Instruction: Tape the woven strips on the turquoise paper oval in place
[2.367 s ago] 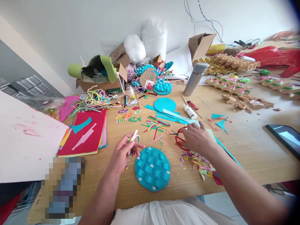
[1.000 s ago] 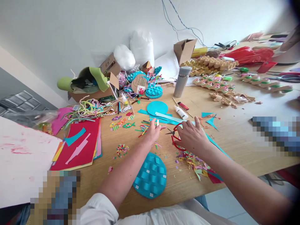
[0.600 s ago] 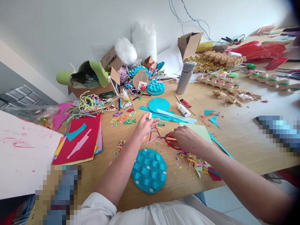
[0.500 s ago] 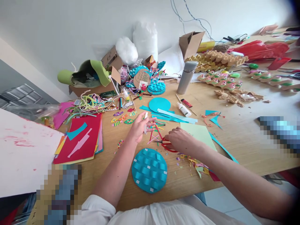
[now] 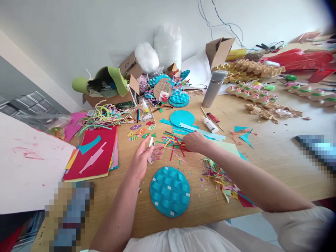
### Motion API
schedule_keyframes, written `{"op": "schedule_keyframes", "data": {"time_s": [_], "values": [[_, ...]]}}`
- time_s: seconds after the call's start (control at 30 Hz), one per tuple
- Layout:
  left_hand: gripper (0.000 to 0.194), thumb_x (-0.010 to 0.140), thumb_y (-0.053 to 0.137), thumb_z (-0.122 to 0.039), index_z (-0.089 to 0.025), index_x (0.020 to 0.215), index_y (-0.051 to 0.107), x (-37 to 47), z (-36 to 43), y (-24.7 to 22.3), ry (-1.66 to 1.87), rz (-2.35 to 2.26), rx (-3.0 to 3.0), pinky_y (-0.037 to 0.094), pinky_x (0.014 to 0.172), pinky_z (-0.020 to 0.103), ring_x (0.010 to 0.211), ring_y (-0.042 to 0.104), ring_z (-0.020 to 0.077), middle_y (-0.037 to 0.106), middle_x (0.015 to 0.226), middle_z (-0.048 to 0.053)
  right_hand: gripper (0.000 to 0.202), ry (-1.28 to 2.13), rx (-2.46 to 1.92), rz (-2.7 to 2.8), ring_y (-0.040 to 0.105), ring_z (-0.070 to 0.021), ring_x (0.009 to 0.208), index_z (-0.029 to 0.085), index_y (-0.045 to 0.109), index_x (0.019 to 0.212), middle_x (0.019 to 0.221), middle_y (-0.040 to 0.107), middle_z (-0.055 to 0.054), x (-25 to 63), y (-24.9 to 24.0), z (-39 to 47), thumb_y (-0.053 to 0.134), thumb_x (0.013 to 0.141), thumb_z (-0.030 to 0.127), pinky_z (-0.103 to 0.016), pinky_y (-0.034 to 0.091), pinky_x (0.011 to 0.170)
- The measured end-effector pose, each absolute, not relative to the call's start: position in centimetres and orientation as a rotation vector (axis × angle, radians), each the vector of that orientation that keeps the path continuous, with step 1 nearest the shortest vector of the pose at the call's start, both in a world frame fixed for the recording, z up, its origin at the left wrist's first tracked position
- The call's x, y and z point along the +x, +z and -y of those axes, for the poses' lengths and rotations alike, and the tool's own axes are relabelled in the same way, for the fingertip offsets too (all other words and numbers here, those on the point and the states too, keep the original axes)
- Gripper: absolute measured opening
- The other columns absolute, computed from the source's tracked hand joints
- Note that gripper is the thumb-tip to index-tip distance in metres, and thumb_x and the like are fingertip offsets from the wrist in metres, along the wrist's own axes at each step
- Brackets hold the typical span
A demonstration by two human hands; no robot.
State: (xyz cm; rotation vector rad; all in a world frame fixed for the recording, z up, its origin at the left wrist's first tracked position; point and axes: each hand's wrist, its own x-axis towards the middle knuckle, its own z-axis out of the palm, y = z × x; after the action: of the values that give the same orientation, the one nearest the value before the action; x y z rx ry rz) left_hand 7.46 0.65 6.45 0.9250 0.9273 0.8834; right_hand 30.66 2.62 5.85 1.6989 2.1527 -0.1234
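Observation:
My left hand (image 5: 144, 157) is left of centre, thumb and fingers around a small roll of white tape (image 5: 150, 150), other fingers spread. My right hand (image 5: 194, 141) is closed over the red-handled scissors (image 5: 186, 148), mostly hidden beneath it, at the right end of a heap of thin coloured paper strips (image 5: 172, 144). Nearer me lies a round turquoise piece (image 5: 170, 191) with raised woven-looking loops and several small white squares on it. Behind my right hand are a plain turquoise disc (image 5: 182, 118) and turquoise strips (image 5: 166, 122).
Paper fish (image 5: 135, 127) and red paper sheets (image 5: 91, 157) lie left. A white glue bottle (image 5: 210, 125), grey flask (image 5: 215, 88) and egg-carton pieces (image 5: 252, 92) stand or lie behind and right. Paper scraps (image 5: 220, 176) are heaped under my right forearm.
My left hand has moved left and toward me with the tape. My right hand has moved away from me with the scissors, onto the strips. The view has shifted slightly.

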Motion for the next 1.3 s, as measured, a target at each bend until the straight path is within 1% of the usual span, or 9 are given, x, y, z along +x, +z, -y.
{"op": "schedule_keyframes", "data": {"time_s": [0.2, 0.43, 0.6, 0.73, 0.83, 1.03, 1.13, 1.23, 1.3], "values": [[0.080, 0.080, 0.070, -0.031, -0.017, 0.149, 0.030, 6.4, 0.3, 6.1, 0.899, -0.950, 0.937, 0.057, 0.072, 0.034, 0.086, 0.073, 0.0261, 0.074, 0.105, 0.015, 0.024, -0.208, 1.488, -2.227, 0.069, -0.0283, 0.099, 0.012, 0.073, 0.099, 0.097, 0.074, -0.018, 30.4, 6.3, -2.1, 0.056, 0.087, 0.022, -0.035, 0.047, 0.079], [0.078, 0.080, 0.070, -0.031, -0.016, 0.146, 0.032, 6.3, 0.8, 6.0, 0.889, -0.952, 0.931, 0.056, 0.073, 0.033, 0.080, 0.074, 0.0224, 0.075, 0.104, 0.015, 0.022, -0.236, 1.425, -2.159, 0.067, -0.0286, 0.103, 0.012, 0.073, 0.101, 0.102, 0.073, -0.018, 30.5, 5.9, -5.1, 0.061, 0.082, 0.016, -0.037, 0.047, 0.082], [0.078, 0.078, 0.071, -0.032, -0.016, 0.144, 0.033, 5.5, 0.8, 5.6, 0.922, -0.965, 0.917, 0.056, 0.073, 0.033, 0.078, 0.074, 0.0222, 0.075, 0.102, 0.015, 0.028, -0.158, 1.517, -2.120, 0.066, -0.0333, 0.104, 0.010, 0.072, 0.104, 0.105, 0.071, -0.022, 31.6, 6.3, -6.2, 0.064, 0.084, 0.028, -0.043, 0.045, 0.085], [0.079, 0.078, 0.072, -0.032, -0.015, 0.145, 0.033, 5.2, 0.8, 5.2, 0.919, -0.974, 0.904, 0.055, 0.074, 0.034, 0.077, 0.074, 0.0223, 0.075, 0.100, 0.014, 0.028, -0.240, 1.422, -2.178, 0.068, -0.0289, 0.098, 0.013, 0.074, 0.099, 0.100, 0.073, -0.017, 31.8, 5.7, -5.0, 0.062, 0.085, 0.035, -0.036, 0.047, 0.078], [0.079, 0.078, 0.071, -0.032, -0.015, 0.145, 0.032, 5.4, 0.8, 5.0, 0.905, -0.983, 0.906, 0.055, 0.074, 0.034, 0.078, 0.074, 0.0227, 0.075, 0.100, 0.014, 0.024, -0.257, 1.421, -2.163, 0.069, -0.0277, 0.097, 0.013, 0.074, 0.097, 0.096, 0.074, -0.017, 31.6, 5.5, -4.5, 0.063, 0.083, 0.029, -0.034, 0.047, 0.077], [0.078, 0.078, 0.072, -0.034, -0.016, 0.144, 0.034, 5.4, 0.9, 5.0, 0.911, -0.991, 0.933, 0.055, 0.075, 0.034, 0.078, 0.074, 0.0227, 0.076, 0.100, 0.014, 0.023, -0.128, 1.604, -2.059, 0.067, -0.0359, 0.103, 0.009, 0.073, 0.099, 0.103, 0.072, -0.023, 32.1, 7.3, -4.6, 0.067, 0.081, 0.023, -0.044, 0.044, 0.085], [0.078, 0.077, 0.072, -0.034, -0.015, 0.143, 0.035, 5.3, 1.0, 4.9, 0.912, -0.996, 0.925, 0.054, 0.074, 0.033, 0.077, 0.074, 0.0222, 0.076, 0.100, 0.015, 0.022, -0.156, 1.564, -2.114, 0.068, -0.0325, 0.102, 0.012, 0.074, 0.099, 0.100, 0.073, -0.020, 31.8, 7.4, -4.1, 0.066, 0.082, 0.024, -0.040, 0.044, 0.084], [0.080, 0.077, 0.073, -0.036, -0.014, 0.143, 0.035, 5.4, 1.1, 4.7, 0.907, -0.989, 0.921, 0.054, 0.074, 0.034, 0.077, 0.074, 0.0228, 0.075, 0.100, 0.015, 0.018, -0.210, 1.519, -2.156, 0.070, -0.0268, 0.097, 0.015, 0.074, 0.096, 0.095, 0.074, -0.015, 31.5, 6.7, -3.6, 0.062, 0.082, 0.016, -0.034, 0.045, 0.079], [0.081, 0.077, 0.073, -0.037, -0.015, 0.144, 0.035, 5.4, 1.1, 4.6, 0.901, -0.983, 0.923, 0.054, 0.075, 0.035, 0.078, 0.074, 0.0235, 0.075, 0.100, 0.015, 0.020, -0.200, 1.552, -2.150, 0.070, -0.0273, 0.096, 0.014, 0.074, 0.096, 0.096, 0.074, -0.016, 31.6, 6.3, -3.6, 0.060, 0.082, 0.012, -0.035, 0.045, 0.079]]}}
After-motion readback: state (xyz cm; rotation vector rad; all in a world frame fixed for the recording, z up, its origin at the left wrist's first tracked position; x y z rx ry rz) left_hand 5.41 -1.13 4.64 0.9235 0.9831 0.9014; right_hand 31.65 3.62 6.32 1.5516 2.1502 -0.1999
